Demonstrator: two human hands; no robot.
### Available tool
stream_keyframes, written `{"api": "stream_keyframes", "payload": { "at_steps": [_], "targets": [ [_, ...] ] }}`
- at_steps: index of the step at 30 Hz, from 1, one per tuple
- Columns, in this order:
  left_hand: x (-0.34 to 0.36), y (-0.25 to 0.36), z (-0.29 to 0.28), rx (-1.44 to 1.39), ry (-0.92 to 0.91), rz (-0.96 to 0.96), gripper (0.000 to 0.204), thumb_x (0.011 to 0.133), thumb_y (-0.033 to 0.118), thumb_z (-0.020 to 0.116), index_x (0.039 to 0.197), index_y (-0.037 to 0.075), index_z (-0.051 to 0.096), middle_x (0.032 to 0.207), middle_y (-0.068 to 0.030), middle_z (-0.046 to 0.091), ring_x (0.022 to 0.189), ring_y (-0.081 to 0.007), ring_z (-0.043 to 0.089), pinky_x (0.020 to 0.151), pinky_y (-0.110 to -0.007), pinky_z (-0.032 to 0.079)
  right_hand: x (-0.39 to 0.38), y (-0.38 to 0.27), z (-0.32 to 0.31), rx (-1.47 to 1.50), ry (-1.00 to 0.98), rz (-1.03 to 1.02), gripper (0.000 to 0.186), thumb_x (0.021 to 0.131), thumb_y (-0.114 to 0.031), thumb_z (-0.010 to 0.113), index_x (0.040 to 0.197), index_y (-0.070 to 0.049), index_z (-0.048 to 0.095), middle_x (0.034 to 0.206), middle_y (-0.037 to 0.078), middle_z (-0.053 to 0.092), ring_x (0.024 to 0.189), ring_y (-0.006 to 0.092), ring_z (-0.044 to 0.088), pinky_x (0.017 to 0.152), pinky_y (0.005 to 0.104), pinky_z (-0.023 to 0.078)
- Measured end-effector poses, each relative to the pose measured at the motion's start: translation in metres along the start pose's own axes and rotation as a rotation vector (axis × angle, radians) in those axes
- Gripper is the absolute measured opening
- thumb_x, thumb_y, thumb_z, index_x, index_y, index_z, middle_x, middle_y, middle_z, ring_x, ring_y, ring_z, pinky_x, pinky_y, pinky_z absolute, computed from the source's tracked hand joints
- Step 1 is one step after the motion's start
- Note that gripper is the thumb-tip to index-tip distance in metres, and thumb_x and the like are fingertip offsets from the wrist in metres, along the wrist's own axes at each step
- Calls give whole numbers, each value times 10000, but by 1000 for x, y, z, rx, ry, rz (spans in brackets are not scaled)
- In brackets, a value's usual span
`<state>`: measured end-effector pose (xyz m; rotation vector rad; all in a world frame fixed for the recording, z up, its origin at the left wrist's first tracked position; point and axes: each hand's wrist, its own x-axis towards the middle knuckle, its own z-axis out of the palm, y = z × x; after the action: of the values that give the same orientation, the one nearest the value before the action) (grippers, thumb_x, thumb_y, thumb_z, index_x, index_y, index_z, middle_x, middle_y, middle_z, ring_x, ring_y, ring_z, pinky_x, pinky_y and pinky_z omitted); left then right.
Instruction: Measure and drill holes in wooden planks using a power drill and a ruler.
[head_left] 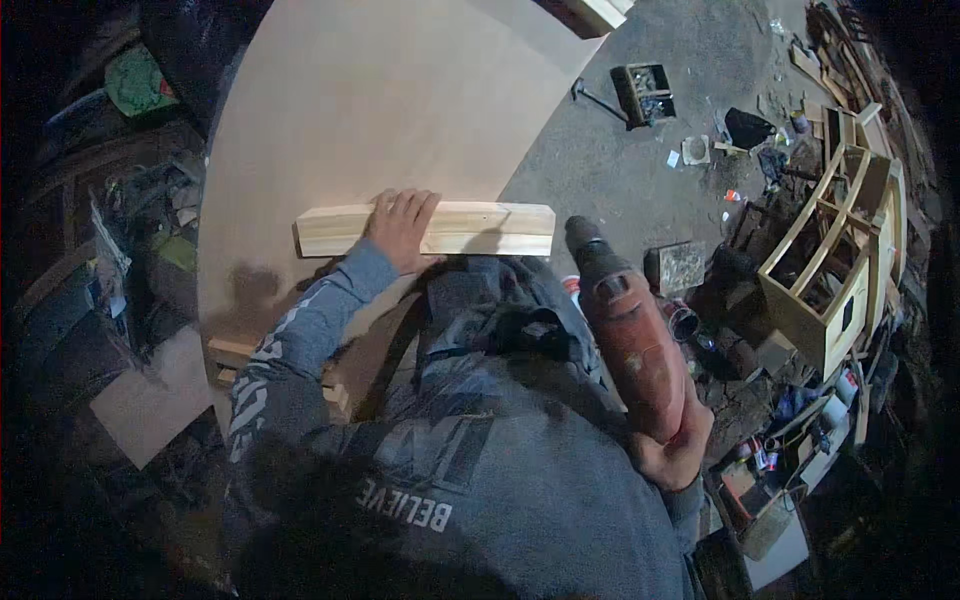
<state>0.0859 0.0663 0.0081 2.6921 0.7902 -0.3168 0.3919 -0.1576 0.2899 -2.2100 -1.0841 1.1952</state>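
I see the left hand (402, 228) stretched out, fingers spread flat on top of a wood block (425, 230) lying on a big board (380, 100). The right hand (672, 440) is bent up, gripping tight a red drill (630, 330) beside the block's right end.

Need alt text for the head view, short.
Seen from above, a person's left hand presses a wood block onto a large plywood sheet while the right hand grips a red drill. A wooden frame and clutter lie on the floor at right.
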Motion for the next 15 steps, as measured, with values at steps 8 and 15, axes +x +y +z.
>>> {"api": "stream_keyframes", "payload": {
  "at_steps": [8,15],
  "targets": [
    [-3,-14,26,14,-5,-2,780,724,503,737,1301,27,520,1246,-106,564,1135,-254,521,963,-398,386,22,-30,25,-68,-252,-38,900,714,-171,760,1483,62,354,1034,262,697,887,367,728,795,381,567],
    [-9,-22,21,-85,50,4,753,650,364,785,1261,4,531,1220,-147,576,1112,-303,546,990,-449,407,28,-31,36,-67,-267,-78,879,716,-158,760,1472,61,369,1049,259,696,903,370,726,806,379,567]
  ]
}}
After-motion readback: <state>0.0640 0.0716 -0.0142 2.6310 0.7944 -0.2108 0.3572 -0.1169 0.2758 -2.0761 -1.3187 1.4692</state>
